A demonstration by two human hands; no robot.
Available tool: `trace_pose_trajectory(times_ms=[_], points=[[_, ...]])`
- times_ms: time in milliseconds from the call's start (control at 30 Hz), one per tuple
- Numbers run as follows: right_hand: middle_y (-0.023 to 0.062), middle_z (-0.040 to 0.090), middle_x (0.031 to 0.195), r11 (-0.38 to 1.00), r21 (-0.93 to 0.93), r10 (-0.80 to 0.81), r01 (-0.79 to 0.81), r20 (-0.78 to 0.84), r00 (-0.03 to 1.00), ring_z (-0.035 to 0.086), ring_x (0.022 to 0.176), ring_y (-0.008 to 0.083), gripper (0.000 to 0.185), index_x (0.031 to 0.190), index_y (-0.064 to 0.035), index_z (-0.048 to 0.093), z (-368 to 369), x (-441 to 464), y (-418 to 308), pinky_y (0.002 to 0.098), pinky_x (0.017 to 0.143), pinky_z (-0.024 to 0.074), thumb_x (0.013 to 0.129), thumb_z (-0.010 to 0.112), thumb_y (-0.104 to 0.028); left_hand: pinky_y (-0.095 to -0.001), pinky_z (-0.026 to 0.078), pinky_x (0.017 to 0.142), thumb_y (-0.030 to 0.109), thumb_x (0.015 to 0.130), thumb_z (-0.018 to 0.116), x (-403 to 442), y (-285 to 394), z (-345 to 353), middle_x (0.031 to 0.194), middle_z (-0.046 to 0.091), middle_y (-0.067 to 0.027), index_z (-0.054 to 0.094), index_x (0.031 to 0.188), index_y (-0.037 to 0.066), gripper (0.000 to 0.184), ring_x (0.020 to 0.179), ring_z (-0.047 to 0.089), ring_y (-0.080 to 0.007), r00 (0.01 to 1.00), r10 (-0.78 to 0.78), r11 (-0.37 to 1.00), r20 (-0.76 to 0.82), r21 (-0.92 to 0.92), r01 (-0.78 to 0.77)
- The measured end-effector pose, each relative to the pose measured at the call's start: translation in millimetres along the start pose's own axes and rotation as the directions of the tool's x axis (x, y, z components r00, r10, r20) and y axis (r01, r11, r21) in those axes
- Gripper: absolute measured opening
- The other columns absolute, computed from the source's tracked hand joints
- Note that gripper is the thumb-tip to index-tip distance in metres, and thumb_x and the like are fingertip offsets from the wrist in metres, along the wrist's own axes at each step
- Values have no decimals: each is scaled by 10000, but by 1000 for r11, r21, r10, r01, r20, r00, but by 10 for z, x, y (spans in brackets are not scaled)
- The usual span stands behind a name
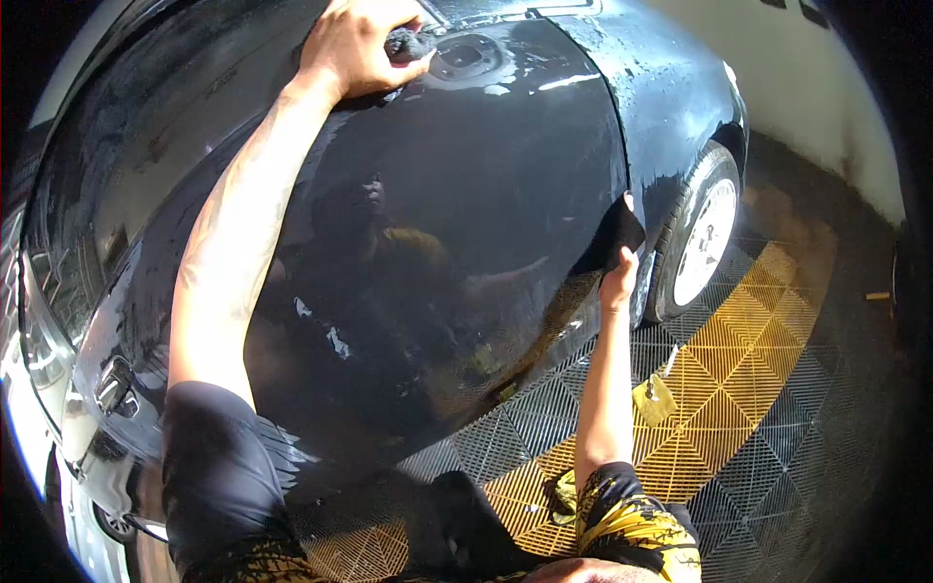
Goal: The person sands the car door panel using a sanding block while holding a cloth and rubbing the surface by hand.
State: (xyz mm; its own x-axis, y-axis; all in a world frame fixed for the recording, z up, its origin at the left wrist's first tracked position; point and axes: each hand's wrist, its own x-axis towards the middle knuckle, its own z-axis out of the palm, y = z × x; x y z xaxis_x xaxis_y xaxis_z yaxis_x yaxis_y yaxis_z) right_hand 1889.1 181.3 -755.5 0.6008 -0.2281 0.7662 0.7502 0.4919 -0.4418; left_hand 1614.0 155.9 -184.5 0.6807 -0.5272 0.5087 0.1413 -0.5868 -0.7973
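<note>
A dark, glossy car door [447, 214] fills the middle of the view, with wet streaks and pale smears on it. Near its top edge my left hand [358, 44] is closed round a dark, fuzzy cloth [408, 45], beside a round wet mark [466, 58]. Lower and to the right, my right hand [620, 277] grips a flat black pad [620, 233] at the seam between the door and the front fender. The pad partly hides my right fingers.
The front wheel [707, 233] stands right of my right hand. Grey and yellow grid tiles [719, 389] cover the floor, with a yellow cloth [654, 400] on them. A pale wall [826, 107] rises at the upper right. A door handle [117, 387] shows at the left.
</note>
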Motion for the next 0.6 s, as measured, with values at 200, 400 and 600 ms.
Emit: trace_pose_trajectory(times_ms=[200,400,600], points=[[60,630,1253,380,779,517,-498,268,813,561,1185,196,393,1279,-30,593,130,205,-305,356,1084,369,966,548,-262,-393,483,937,294,738,797,-74,-72,60,909,671,-27,656,888,128,264,947,661,-242,995,66,987,74,138,-76],[113,601,1325,630,517,473,-580,337,814,543,1236,230,409,1323,16,556,-150,251,-454,361,1128,325,1021,440,-234,-394,485,892,286,734,801,-78,-113,89,888,661,-42,648,883,109,278,909,652,-255,995,55,994,85,87,-63],[85,589,1375,680,569,385,-462,260,886,501,1294,209,461,1354,-21,559,169,605,-795,364,1136,317,968,544,-274,-389,501,845,283,738,800,-57,-90,64,881,670,-61,646,860,100,269,884,662,-265,994,51,995,97,82,-59]])
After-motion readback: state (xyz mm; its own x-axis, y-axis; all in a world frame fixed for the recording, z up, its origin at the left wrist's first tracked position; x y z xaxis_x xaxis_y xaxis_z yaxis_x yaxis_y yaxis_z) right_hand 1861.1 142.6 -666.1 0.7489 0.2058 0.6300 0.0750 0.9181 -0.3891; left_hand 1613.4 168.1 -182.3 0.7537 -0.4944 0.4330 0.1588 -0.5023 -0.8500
